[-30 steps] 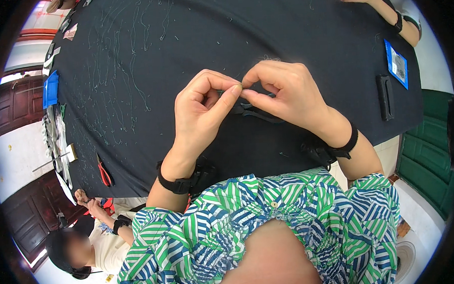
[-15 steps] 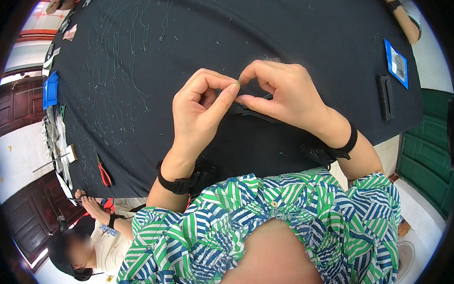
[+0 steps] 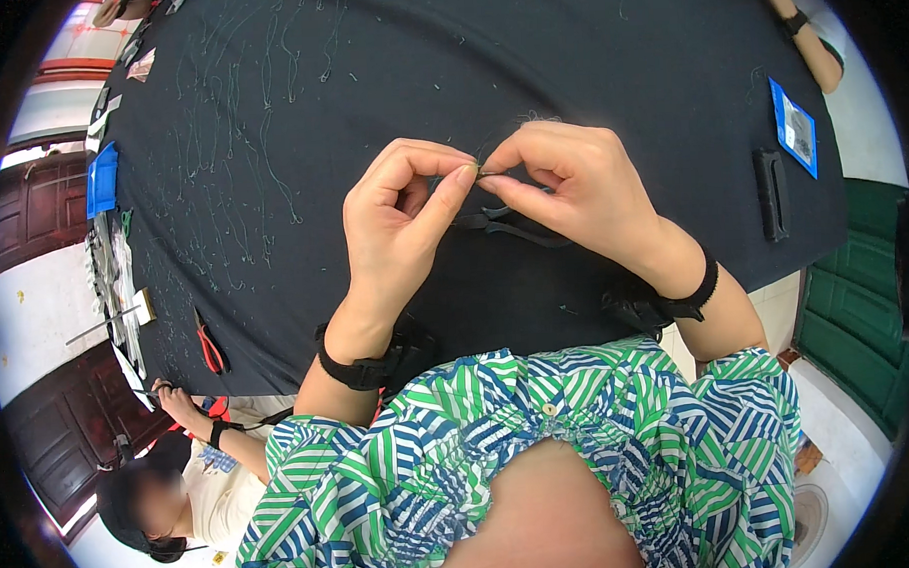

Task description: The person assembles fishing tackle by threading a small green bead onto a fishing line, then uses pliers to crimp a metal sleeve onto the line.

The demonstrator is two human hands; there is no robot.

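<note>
Head view: a black-covered bench (image 3: pixel 587 59) is strewn with pale thread lengths (image 3: pixel 259 141). Above its near middle, left hand (image 3: pixel 397 226) and right hand (image 3: pixel 571 185) are raised, fingertips pinched together on a tiny object (image 3: pixel 479 170), too small to be identified. Dark scissors-like tool (image 3: pixel 508 225) is laid beneath. Black case (image 3: pixel 769 195), blue packet (image 3: pixel 793 128) and red-handled pliers (image 3: pixel 209 345) are placed apart.

Above a black table (image 3: pixel 587 69), the left hand (image 3: pixel 397 221) and right hand (image 3: pixel 571 185) pinch one tiny item (image 3: pixel 479 170) between meeting fingertips. Black scissors (image 3: pixel 502 222) lie just below the fingers; thread strands (image 3: pixel 249 141) spread left.
</note>
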